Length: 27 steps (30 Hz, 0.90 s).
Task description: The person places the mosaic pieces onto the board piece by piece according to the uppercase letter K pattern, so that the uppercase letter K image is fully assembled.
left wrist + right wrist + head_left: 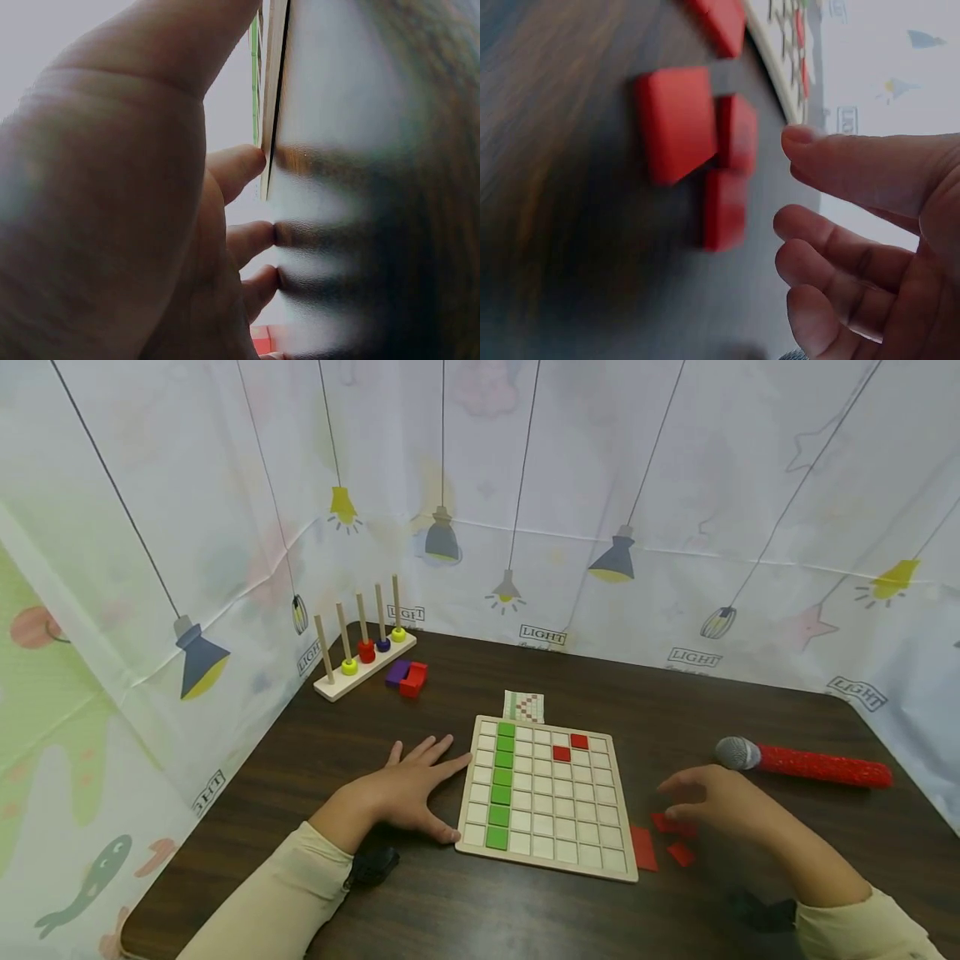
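Nearest, the right hand (716,802) hovers with loosely curled fingers, its grip holding nothing, over loose red tiles (670,839) on the dark worktop (675,718). The left hand (408,789) lies flat, fingers spread, touching the wooden grid board (546,795). Farther off lie a red microphone (802,762) and a peg abacus (365,647).

Peg rack (363,653) stands at far left corner of my table (675,710), five upright pegs, yellow, red, blue, yellow rings low on four of them. Purple and red blocks (407,677) just right of rack, touching each other. Small pattern card (524,706) further right of rack. Red-handled microphone (802,762) well right of rack, lying flat.
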Each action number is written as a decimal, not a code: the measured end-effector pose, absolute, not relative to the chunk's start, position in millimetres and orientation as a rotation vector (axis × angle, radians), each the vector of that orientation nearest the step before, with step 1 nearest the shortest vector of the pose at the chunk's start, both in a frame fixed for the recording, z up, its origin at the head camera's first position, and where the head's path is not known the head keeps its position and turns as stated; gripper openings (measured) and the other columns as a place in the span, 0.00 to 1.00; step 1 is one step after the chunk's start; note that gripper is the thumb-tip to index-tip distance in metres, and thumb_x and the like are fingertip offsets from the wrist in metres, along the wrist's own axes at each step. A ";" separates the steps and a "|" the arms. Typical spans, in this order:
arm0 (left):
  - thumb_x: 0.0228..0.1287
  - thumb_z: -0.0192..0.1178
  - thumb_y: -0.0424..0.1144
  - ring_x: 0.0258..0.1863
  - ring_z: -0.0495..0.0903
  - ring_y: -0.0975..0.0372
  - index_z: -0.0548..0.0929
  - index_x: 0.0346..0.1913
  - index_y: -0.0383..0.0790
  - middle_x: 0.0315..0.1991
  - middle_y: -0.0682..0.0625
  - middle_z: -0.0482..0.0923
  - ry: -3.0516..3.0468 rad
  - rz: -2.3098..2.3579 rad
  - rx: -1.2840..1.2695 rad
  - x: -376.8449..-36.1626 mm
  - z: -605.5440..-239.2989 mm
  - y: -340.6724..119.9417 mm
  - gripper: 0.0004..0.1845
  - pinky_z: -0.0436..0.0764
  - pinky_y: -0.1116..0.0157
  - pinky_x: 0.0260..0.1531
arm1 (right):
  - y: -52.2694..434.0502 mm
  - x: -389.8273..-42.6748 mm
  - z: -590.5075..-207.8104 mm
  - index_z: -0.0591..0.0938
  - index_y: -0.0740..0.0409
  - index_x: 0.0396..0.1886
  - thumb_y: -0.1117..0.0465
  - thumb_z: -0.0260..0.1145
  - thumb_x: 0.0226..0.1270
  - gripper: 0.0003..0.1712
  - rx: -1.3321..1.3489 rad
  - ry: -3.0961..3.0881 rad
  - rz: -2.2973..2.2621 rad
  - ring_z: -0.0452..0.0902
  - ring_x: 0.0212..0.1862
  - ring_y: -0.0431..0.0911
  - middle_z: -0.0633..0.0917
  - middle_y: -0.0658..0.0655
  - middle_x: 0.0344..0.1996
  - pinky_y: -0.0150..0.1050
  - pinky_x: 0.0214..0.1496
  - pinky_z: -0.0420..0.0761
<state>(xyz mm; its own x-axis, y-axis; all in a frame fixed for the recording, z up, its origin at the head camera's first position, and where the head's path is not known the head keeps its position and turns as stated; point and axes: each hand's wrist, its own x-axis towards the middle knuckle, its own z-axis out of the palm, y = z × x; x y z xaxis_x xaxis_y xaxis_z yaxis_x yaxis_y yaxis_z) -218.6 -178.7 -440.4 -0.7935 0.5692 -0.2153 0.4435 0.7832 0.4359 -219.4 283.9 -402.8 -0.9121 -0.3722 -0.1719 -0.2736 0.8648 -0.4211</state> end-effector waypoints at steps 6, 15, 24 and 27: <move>0.51 0.71 0.71 0.80 0.33 0.49 0.49 0.83 0.61 0.83 0.48 0.35 2.639 0.514 0.764 -218.5 -440.4 -179.4 0.61 0.30 0.35 0.69 | 290.9 -213.4 -412.3 0.88 0.54 0.52 0.54 0.78 0.59 0.21 -0.465 2.747 -0.609 0.81 0.51 0.55 0.87 0.57 0.49 0.59 0.50 0.80; 0.49 0.71 0.72 0.80 0.33 0.50 0.50 0.83 0.62 0.83 0.48 0.36 2.637 0.523 0.762 -219.3 -441.7 -178.6 0.62 0.28 0.35 0.69 | 287.4 -210.9 -417.4 0.88 0.51 0.45 0.58 0.78 0.59 0.14 -0.459 2.771 -0.591 0.80 0.42 0.47 0.86 0.50 0.41 0.53 0.44 0.81; 0.49 0.71 0.72 0.80 0.33 0.50 0.50 0.83 0.62 0.83 0.48 0.35 2.634 0.531 0.763 -219.7 -441.8 -179.0 0.61 0.28 0.35 0.69 | 284.7 -217.5 -425.4 0.82 0.50 0.39 0.59 0.75 0.62 0.10 -0.401 2.883 -0.654 0.77 0.34 0.46 0.83 0.49 0.35 0.45 0.35 0.77; 0.50 0.71 0.72 0.80 0.33 0.50 0.50 0.83 0.61 0.83 0.48 0.36 2.635 0.534 0.769 -219.6 -441.9 -179.3 0.61 0.28 0.35 0.69 | 285.5 -223.2 -427.8 0.83 0.52 0.40 0.59 0.74 0.65 0.09 -0.352 2.914 -0.703 0.80 0.39 0.49 0.85 0.51 0.38 0.49 0.39 0.79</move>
